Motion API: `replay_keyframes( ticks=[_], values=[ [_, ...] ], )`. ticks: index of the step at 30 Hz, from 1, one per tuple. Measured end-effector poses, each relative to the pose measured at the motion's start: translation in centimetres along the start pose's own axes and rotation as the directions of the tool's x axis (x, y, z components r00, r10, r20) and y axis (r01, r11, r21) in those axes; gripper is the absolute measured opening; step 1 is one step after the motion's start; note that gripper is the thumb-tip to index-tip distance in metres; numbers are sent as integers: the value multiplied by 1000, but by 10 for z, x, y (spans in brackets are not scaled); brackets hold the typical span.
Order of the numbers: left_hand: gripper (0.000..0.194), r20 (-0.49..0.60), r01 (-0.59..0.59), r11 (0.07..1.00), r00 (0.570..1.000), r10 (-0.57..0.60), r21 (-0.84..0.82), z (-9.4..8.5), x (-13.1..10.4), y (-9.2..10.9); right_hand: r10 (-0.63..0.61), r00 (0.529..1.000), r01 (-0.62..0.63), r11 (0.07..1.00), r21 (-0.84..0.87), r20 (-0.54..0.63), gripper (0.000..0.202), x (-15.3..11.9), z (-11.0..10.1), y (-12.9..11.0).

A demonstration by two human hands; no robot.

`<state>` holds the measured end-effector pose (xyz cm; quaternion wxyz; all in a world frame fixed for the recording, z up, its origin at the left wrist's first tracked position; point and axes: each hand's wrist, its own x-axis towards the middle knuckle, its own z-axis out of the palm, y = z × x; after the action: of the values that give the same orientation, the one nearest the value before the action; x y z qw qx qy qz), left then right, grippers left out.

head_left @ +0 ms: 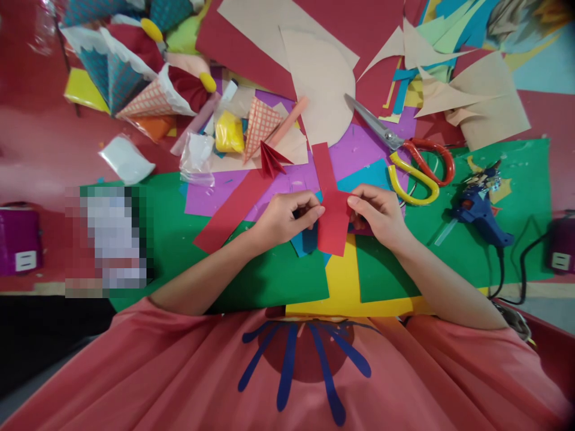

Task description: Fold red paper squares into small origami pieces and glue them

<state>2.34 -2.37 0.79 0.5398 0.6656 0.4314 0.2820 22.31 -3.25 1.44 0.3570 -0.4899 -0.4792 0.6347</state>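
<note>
A red paper strip is held in front of me, bent or folded near its middle, with one part running up and away. At its left edge my left hand is closed, thumb and fingertips pinched. My right hand pinches a corner at the strip's right side; its lower fingers are partly hidden. Blue paper lies under the strip. Left of my hands rests another red strip, with a small pleated red paper fan at its upper end.
Scissors with red and yellow handles lie partly open beyond my right hand. A blue glue gun with its cord rests at right. Checked paper cones stand at upper left. Beige paper and scraps cover the back. Green sheets lie beneath.
</note>
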Motion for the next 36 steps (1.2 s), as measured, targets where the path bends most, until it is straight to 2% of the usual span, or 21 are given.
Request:
replay_keyframes(
  ticks=[15,20,25,28,36],
  values=[
    [22,42,-10,999,999,9,34,-2,0,1,52,998,-50,996,68,-23,27,1,0,-1],
    [25,48,-39,996,998,35,80,-2,-1,1,68,998,-69,984,162,10,27,1,0,3],
    [25,-36,-34,996,999,31,-83,-2,0,1,8,999,-23,958,287,52,30,3,-2,8],
    [29,-106,-50,984,994,32,-174,-3,1,0,9,994,-36,965,259,104,31,3,-2,8],
    [36,-182,-14,988,983,-14,-153,-4,1,2,27,985,-56,984,169,171,27,-2,0,2]
  ],
)
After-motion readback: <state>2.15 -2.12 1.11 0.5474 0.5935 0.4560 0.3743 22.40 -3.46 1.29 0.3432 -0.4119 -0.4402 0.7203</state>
